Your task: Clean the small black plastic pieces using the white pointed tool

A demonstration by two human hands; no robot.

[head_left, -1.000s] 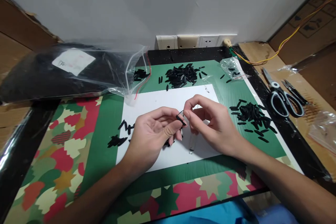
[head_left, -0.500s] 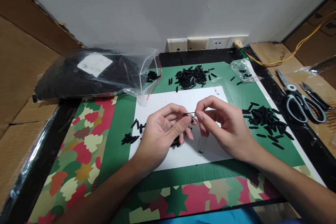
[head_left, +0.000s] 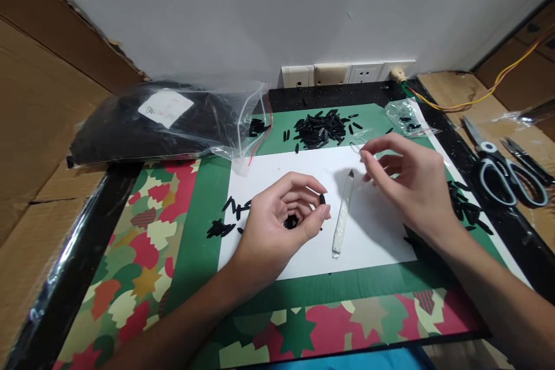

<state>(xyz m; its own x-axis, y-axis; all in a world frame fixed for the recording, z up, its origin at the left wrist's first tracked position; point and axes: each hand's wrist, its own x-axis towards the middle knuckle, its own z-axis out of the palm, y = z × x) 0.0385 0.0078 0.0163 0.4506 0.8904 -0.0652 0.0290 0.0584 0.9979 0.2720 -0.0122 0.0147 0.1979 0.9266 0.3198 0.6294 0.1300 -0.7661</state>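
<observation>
Your left hand [head_left: 284, 217] pinches a small black piece [head_left: 322, 199] between thumb and finger, over the white paper [head_left: 303, 243]. Your right hand [head_left: 410, 185] hovers nearby with fingers loosely curled, holding nothing. A thin clear tube [head_left: 342, 219] lies between them.

Even bright indoor light, soft shadows beneath hands, glare on plastic bag [head_left: 173, 118], wide-angle edge bending

Bag label [head_left: 165, 108]: print illegible.
</observation>
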